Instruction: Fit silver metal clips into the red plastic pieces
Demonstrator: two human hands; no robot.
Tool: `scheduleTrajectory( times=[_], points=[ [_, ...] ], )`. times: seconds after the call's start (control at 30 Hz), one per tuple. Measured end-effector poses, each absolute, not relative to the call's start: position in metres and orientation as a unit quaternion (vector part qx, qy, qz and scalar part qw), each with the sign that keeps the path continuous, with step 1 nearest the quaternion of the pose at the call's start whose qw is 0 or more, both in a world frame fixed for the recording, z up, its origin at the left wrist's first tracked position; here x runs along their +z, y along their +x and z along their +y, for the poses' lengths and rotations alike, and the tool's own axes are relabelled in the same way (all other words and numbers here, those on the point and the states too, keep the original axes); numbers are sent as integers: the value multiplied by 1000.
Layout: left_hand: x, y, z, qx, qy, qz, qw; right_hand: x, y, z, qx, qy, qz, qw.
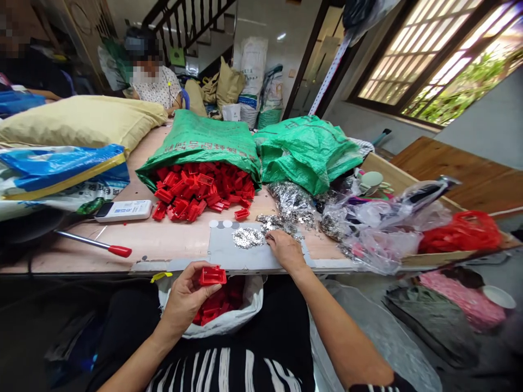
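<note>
My left hand (186, 291) grips a red plastic part (213, 275) between thumb and fingers, above a white sack (251, 313) of similar red parts at my lap. Bent over the grey mat (223, 253), my right hand (286, 249) has its fingertips together at the edge of the small silvery metal pieces; what they pinch, if anything, is too small to name. One pile of silvery pieces (248, 238) lies just left of those fingertips. Beyond the mat, a green sack (208, 136) spills many red parts (188, 188) onto the table.
A second green sack (306, 149) and clear plastic bags (376, 234) stand at the right, beside a red bag (461, 234). At left are a white device (125, 210), a red-tipped metal lever (119, 251) and large sacks. Two people sit across the table.
</note>
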State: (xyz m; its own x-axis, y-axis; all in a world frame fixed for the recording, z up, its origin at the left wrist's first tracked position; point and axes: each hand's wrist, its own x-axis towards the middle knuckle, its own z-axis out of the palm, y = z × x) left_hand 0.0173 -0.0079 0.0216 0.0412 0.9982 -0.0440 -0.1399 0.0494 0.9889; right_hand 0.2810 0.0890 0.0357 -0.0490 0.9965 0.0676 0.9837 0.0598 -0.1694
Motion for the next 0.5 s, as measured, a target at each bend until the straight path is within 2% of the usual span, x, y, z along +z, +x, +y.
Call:
scheduleTrajectory(
  times=[0.2, 0.3, 0.4, 0.5],
  points=[
    [25, 18, -12, 518, 504, 489, 489, 38, 282, 95, 39, -684, -722, 95],
    [26, 18, -13, 516, 533, 497, 450, 43, 280, 89, 53, -673, -720, 160],
    [23, 19, -13, 506, 565, 496, 423, 51, 265, 74, 182, -599, -724, 289],
    [21, 21, -11, 497, 590, 498, 396, 58, 240, 55, 317, -505, -728, 338]
  ],
)
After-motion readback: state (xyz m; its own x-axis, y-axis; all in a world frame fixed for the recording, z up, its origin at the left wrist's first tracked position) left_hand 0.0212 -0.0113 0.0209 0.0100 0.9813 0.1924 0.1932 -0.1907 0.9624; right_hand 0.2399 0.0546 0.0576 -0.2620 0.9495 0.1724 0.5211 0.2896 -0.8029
